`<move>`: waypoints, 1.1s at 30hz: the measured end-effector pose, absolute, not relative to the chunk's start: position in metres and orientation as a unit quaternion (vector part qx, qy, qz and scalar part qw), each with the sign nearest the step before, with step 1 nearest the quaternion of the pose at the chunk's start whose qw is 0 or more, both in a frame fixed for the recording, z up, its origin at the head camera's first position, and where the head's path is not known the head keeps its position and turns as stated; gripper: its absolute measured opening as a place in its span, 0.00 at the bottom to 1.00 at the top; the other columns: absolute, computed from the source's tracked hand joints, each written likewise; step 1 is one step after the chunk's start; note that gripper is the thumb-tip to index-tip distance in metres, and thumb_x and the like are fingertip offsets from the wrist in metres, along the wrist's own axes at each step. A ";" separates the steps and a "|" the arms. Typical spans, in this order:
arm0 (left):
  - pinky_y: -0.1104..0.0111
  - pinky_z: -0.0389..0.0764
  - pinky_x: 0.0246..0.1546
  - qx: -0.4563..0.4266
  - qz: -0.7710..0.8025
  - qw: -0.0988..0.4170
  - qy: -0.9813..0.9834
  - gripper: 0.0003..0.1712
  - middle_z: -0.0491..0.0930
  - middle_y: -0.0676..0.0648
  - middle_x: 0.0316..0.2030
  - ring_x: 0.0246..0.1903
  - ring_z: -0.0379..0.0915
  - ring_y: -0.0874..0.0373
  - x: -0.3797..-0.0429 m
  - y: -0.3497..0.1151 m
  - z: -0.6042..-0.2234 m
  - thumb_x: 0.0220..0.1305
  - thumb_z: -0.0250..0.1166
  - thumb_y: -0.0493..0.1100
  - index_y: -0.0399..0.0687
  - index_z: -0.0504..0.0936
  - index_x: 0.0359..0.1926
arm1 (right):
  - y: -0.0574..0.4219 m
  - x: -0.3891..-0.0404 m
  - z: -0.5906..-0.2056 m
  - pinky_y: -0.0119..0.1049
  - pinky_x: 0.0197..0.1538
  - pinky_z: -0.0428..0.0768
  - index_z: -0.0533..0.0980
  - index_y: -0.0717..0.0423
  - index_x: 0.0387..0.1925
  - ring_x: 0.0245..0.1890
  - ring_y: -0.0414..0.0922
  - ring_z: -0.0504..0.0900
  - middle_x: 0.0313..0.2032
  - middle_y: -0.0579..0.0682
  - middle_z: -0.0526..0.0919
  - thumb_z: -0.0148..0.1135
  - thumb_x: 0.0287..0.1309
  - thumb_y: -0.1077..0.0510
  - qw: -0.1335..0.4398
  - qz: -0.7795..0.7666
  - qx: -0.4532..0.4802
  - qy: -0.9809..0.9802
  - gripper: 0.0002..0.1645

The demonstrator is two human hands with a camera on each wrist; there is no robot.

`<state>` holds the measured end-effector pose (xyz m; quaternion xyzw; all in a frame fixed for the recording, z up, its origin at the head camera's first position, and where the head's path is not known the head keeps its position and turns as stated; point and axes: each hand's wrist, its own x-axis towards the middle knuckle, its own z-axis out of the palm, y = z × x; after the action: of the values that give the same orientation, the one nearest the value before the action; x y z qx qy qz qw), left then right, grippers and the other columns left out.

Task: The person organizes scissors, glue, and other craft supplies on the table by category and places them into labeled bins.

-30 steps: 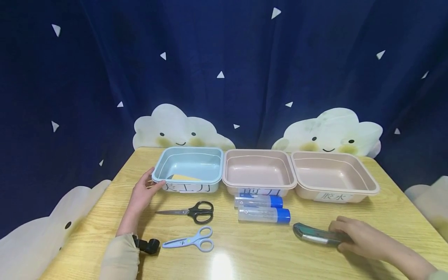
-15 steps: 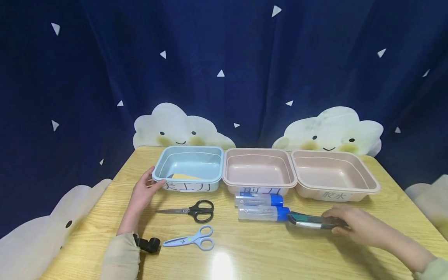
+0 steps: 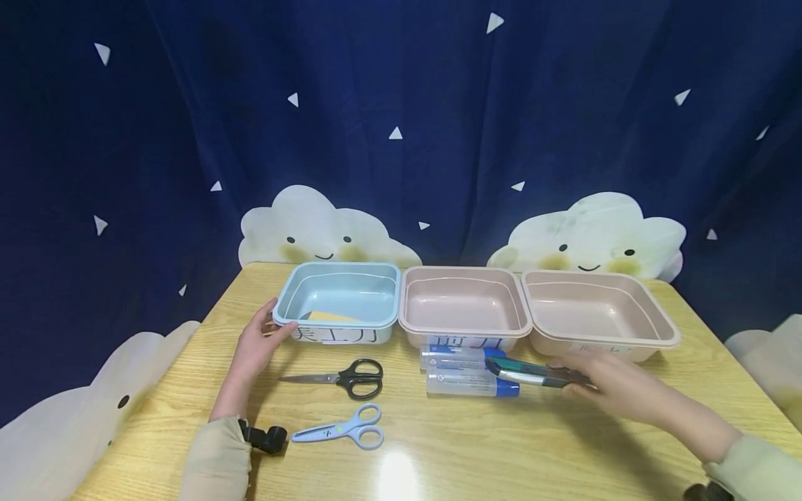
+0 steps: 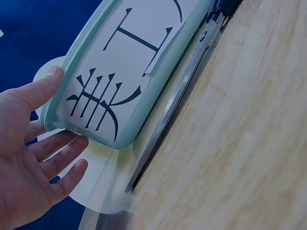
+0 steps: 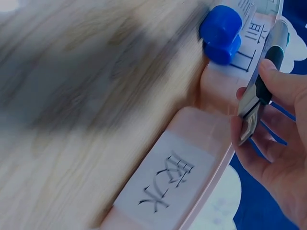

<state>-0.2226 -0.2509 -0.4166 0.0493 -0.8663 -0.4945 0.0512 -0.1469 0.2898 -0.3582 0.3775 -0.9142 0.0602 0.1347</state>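
Observation:
My right hand [image 3: 608,383] pinches a utility knife [image 3: 532,372], silver with green and black parts, between thumb and fingers. In the head view its front end overlaps the blue caps of two clear glue bottles [image 3: 464,381]. My left hand [image 3: 255,346] holds the near left corner of a light blue tub [image 4: 125,115], thumb at the rim and fingers around the corner. A yellow item [image 3: 332,316] lies inside that tub. On the table in front of it are black-handled scissors [image 3: 358,380] and light blue scissors [image 3: 341,431].
Beside the blue tub stand a pink middle tub [image 3: 466,327] and a beige-pink right tub [image 3: 601,342]. Each tub has a white label with characters on its front. Behind the wooden table [image 3: 451,445] hangs a dark blue curtain [image 3: 388,104] with clouds and triangles.
My right hand has lifted the utility knife and carried it left and away from me, from beside the glue bottles to over their caps. The left hand has stayed at the blue tub.

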 end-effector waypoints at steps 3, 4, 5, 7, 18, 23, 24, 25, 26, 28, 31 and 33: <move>0.52 0.67 0.52 0.051 -0.492 0.049 -0.868 0.47 0.62 0.38 0.62 0.57 0.62 0.44 -0.223 -0.251 -0.417 0.57 0.60 0.60 0.53 0.47 0.71 | 0.280 -0.153 -0.356 0.40 0.37 0.78 0.76 0.53 0.42 0.36 0.41 0.80 0.36 0.41 0.82 0.70 0.40 0.58 0.142 0.071 0.394 -0.905 0.22; 0.52 0.67 0.53 0.052 -0.491 0.049 -0.868 0.47 0.62 0.38 0.62 0.57 0.62 0.44 -0.223 -0.251 -0.417 0.57 0.60 0.60 0.53 0.47 0.71 | 0.277 -0.154 -0.354 0.40 0.36 0.78 0.76 0.52 0.41 0.36 0.41 0.80 0.36 0.41 0.82 0.70 0.40 0.58 0.142 0.072 0.396 -0.904 0.22; 0.52 0.67 0.53 0.053 -0.491 0.048 -0.868 0.47 0.62 0.38 0.62 0.57 0.61 0.44 -0.223 -0.251 -0.416 0.57 0.60 0.61 0.53 0.47 0.71 | 0.274 -0.156 -0.354 0.39 0.36 0.78 0.76 0.51 0.41 0.35 0.39 0.80 0.35 0.40 0.81 0.71 0.40 0.58 0.142 0.073 0.395 -0.905 0.21; 0.51 0.67 0.53 0.054 -0.491 0.047 -0.868 0.47 0.62 0.38 0.63 0.57 0.61 0.44 -0.223 -0.251 -0.416 0.57 0.60 0.61 0.53 0.47 0.71 | 0.267 -0.159 -0.352 0.38 0.34 0.77 0.76 0.50 0.40 0.34 0.38 0.79 0.34 0.40 0.81 0.70 0.41 0.58 0.137 0.071 0.388 -0.908 0.20; 0.51 0.67 0.54 0.055 -0.499 0.046 -0.864 0.48 0.61 0.38 0.63 0.58 0.60 0.43 -0.223 -0.249 -0.415 0.57 0.60 0.61 0.53 0.47 0.71 | 0.231 -0.173 -0.350 0.41 0.37 0.79 0.79 0.56 0.43 0.35 0.44 0.80 0.36 0.47 0.84 0.70 0.44 0.56 0.152 0.059 0.357 -0.920 0.20; 0.51 0.66 0.54 0.056 -0.499 0.043 -0.864 0.48 0.61 0.39 0.63 0.58 0.60 0.44 -0.222 -0.250 -0.415 0.56 0.59 0.61 0.54 0.47 0.71 | 0.223 -0.179 -0.350 0.41 0.37 0.79 0.79 0.57 0.42 0.35 0.45 0.80 0.36 0.48 0.84 0.69 0.45 0.56 0.146 0.065 0.360 -0.919 0.19; 0.51 0.67 0.54 0.057 -0.498 0.043 -0.864 0.48 0.61 0.39 0.63 0.58 0.61 0.44 -0.222 -0.250 -0.415 0.56 0.59 0.62 0.54 0.47 0.71 | 0.221 -0.180 -0.350 0.41 0.37 0.78 0.79 0.57 0.42 0.34 0.45 0.79 0.36 0.48 0.84 0.69 0.45 0.56 0.147 0.064 0.359 -0.919 0.19; 0.51 0.67 0.54 0.057 -0.498 0.043 -0.864 0.48 0.61 0.39 0.63 0.58 0.61 0.44 -0.222 -0.250 -0.415 0.56 0.59 0.62 0.54 0.47 0.71 | 0.220 -0.181 -0.350 0.41 0.36 0.78 0.79 0.57 0.41 0.34 0.45 0.79 0.36 0.49 0.84 0.69 0.45 0.56 0.151 0.063 0.360 -0.918 0.19; 0.51 0.67 0.54 0.057 -0.497 0.043 -0.865 0.48 0.61 0.39 0.63 0.58 0.61 0.44 -0.222 -0.250 -0.415 0.56 0.59 0.62 0.54 0.47 0.71 | 0.218 -0.181 -0.350 0.41 0.36 0.78 0.79 0.58 0.41 0.33 0.45 0.79 0.36 0.49 0.84 0.69 0.45 0.56 0.154 0.061 0.360 -0.918 0.19; 0.51 0.67 0.54 0.058 -0.496 0.042 -0.865 0.48 0.61 0.39 0.63 0.58 0.61 0.44 -0.222 -0.251 -0.415 0.56 0.59 0.62 0.55 0.47 0.71 | 0.214 -0.183 -0.350 0.40 0.34 0.78 0.79 0.58 0.41 0.32 0.44 0.78 0.35 0.49 0.84 0.69 0.45 0.56 0.164 0.059 0.359 -0.917 0.19; 0.50 0.66 0.54 0.059 -0.495 0.043 -0.866 0.48 0.61 0.39 0.63 0.58 0.60 0.44 -0.223 -0.251 -0.415 0.56 0.59 0.62 0.55 0.46 0.71 | 0.208 -0.185 -0.349 0.41 0.33 0.78 0.79 0.58 0.41 0.30 0.45 0.78 0.34 0.49 0.83 0.69 0.45 0.56 0.177 0.058 0.359 -0.914 0.19; 0.50 0.66 0.54 0.060 -0.495 0.044 -0.866 0.48 0.61 0.39 0.63 0.58 0.60 0.43 -0.223 -0.251 -0.416 0.56 0.60 0.62 0.55 0.46 0.71 | 0.203 -0.187 -0.349 0.42 0.33 0.78 0.79 0.58 0.41 0.31 0.46 0.78 0.34 0.49 0.83 0.69 0.45 0.56 0.183 0.059 0.356 -0.914 0.19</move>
<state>-0.2230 -0.2505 -0.4158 0.0600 -0.8658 -0.4948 0.0437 -0.1869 0.2033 -0.3495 0.3564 -0.9142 0.0592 0.1834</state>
